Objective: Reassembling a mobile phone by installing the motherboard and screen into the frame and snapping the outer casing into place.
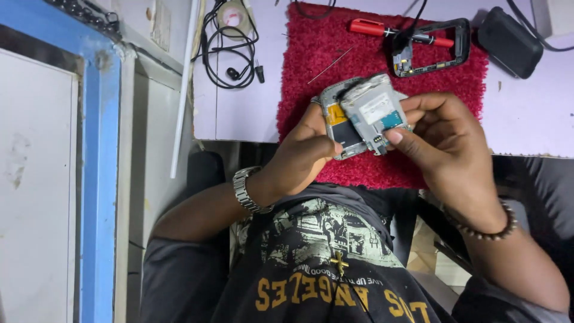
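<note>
Grey phone [359, 116], back removed, held between both hands above red mat [335, 48]: left hand [302, 152] grips its left edge, right hand [445, 140] its right.

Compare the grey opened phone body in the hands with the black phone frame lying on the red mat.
The grey opened phone body is gripped by the left hand and right hand; the black phone frame lies untouched on the red mat. The body holds boards and parts; the frame is a hollow rim. Both are stripped phone pieces.
</note>
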